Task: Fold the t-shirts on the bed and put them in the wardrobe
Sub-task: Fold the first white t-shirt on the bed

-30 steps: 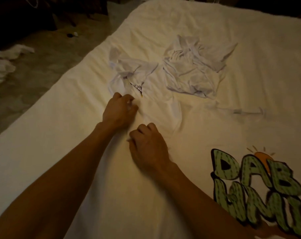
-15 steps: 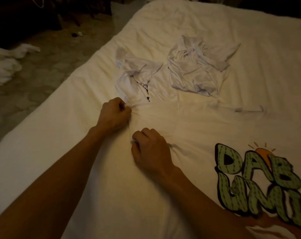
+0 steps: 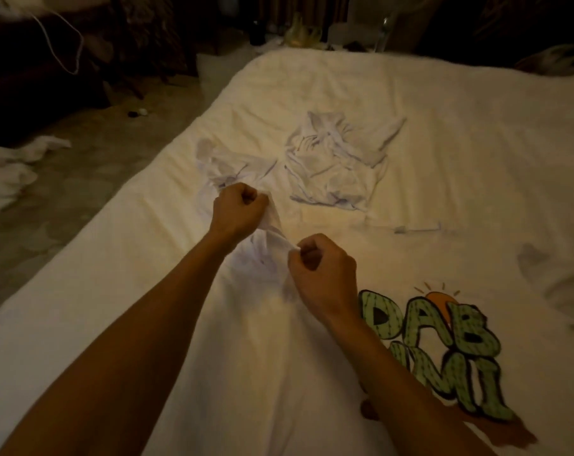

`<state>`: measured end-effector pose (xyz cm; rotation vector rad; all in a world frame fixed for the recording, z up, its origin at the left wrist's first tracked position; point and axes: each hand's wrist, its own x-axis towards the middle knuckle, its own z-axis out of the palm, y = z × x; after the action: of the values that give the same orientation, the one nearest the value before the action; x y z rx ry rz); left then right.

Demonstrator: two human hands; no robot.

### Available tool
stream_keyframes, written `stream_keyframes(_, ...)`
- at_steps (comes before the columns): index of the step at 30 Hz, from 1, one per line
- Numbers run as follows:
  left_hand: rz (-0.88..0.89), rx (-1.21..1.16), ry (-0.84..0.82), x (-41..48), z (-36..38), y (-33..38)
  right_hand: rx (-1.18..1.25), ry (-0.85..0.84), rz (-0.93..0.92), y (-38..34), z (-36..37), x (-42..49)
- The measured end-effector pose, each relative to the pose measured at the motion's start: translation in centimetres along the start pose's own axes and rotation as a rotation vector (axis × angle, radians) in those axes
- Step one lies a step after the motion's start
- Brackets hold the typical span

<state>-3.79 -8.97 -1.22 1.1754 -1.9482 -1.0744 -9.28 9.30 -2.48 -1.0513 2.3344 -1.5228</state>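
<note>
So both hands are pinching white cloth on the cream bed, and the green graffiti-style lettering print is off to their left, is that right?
Not quite. The left hand and right hand do pinch the white cloth on the cream bed, but the green graffiti-style lettering print lies to their right, as the head view shows.

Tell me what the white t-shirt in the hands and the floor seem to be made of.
White t-shirt: thin soft knit, probably cotton, matte; it gathers into fine creases where pinched. Floor: hard, faintly glossy, mottled; likely stone or tile.
</note>
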Motion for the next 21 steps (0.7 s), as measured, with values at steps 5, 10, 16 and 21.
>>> stream_keyframes(5, 0.005, -0.170, -0.052, -1.6, 6.8, 5.9, -0.055, 0.109, 0.100, 3.2, -6.6, -0.6)
stream_keyframes(10, 0.099, -0.083, -0.202, -5.3, 13.4, 7.6, -0.272, -0.053, 0.288, 8.0, -11.4, -1.6)
stream_keyframes(16, 0.172, 0.184, -0.167, -6.2, 14.9, 3.9, -0.547, -0.069, -0.053, 10.5, -11.7, -1.5)
stream_keyframes(21, 0.343, 0.681, -0.459, -7.4, 16.0, 0.2, -0.738, -0.331, -0.203, 11.4, -9.9, -1.0)
